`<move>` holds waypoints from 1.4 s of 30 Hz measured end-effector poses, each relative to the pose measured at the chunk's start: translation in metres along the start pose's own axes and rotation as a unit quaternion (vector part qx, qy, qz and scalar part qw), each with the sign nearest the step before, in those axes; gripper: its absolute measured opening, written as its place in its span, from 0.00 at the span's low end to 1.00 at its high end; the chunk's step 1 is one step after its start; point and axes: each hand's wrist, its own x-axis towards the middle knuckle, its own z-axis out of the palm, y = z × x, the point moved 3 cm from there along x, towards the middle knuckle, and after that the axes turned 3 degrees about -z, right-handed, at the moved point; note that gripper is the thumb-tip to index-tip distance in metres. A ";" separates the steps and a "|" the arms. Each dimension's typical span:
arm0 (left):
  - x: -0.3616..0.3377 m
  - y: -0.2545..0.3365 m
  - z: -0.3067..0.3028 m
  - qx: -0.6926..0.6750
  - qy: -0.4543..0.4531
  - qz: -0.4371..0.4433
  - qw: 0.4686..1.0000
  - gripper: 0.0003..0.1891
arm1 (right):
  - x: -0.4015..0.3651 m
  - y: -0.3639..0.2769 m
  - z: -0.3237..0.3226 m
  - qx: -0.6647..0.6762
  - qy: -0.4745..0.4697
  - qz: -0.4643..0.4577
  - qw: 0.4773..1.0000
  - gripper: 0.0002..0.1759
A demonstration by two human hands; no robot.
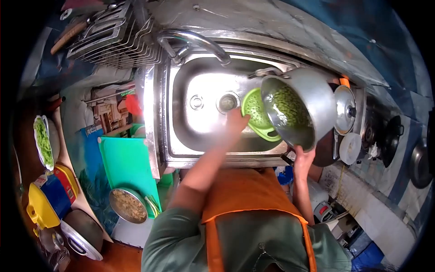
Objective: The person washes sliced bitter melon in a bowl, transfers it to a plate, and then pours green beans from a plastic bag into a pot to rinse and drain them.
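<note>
A large metal pot (319, 102) is tipped to the left over the right side of the sink, its mouth facing a green colander (254, 109). Inside the pot, small green pieces that look like peas or chopped beans (290, 106) lie in liquid. My right hand (304, 159) is closed on the pot's near edge; whether it grips a handle there is hidden. Fingers of my left hand (236, 121), slightly blurred, pinch the colander's left rim. The colander is inside the sink, tilted and partly covered by the pot.
A steel sink (170, 136) with a curved faucet (195, 36) surrounds the work. At left stand a wire dish rack (118, 52), a green cutting board (124, 156) and a pan of food (129, 205). A lidded pot (345, 109) sits at right.
</note>
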 end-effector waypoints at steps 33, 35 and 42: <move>0.035 -0.138 -0.032 0.096 0.008 -0.116 0.989 0.20 | 0.012 -0.001 0.028 0.260 0.002 0.226 0.939 0.21; 0.025 -0.119 -0.056 0.129 0.023 -0.171 0.977 0.35 | 0.016 0.004 0.021 0.266 -0.020 0.240 0.933 0.22; 0.030 0.036 -0.158 -0.055 0.271 0.123 0.953 0.07 | 0.017 -0.001 0.033 0.289 -0.067 0.248 0.922 0.23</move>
